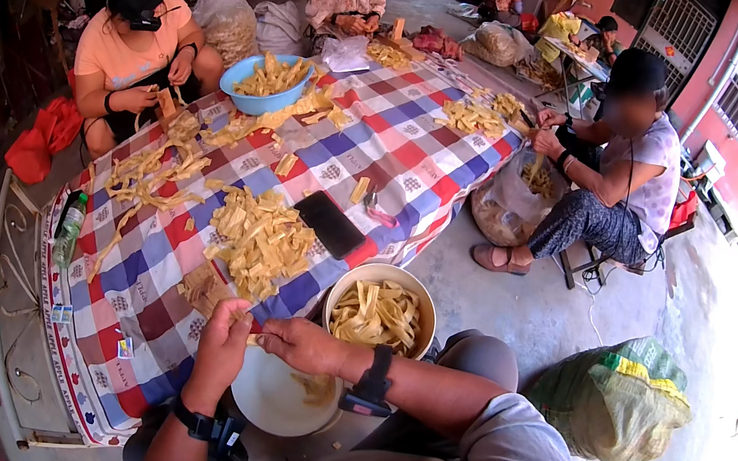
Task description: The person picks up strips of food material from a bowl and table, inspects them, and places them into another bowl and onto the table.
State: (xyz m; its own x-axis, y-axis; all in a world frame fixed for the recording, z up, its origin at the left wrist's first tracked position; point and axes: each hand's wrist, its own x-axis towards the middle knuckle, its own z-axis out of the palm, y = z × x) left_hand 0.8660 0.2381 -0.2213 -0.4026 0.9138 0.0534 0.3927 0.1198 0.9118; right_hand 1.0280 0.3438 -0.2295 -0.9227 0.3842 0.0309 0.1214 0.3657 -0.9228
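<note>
My left hand [223, 345] and my right hand [304, 345] meet at the table's near edge. Between their fingertips is a small piece of yellowish strip [254, 339], mostly covered by the fingers. Just beyond my left fingers lies a small wooden board [208, 288]. Below the hands stands a white basin [271, 406] with a few strips [317, 389] inside. A cream bucket [430, 319] holding many broad, curled strips [376, 313] is to the right, beyond my right forearm. Past the board, short cut strips [260, 237] form a heap on the checked tablecloth [162, 335].
A black phone [329, 223] and pink-handled snips [380, 212] lie beyond the heap. A bottle [70, 230] lies at the left edge. A blue basin [261, 104] holds more strips. Three people sit around the table. A woven sack [613, 399] stands on the floor at right.
</note>
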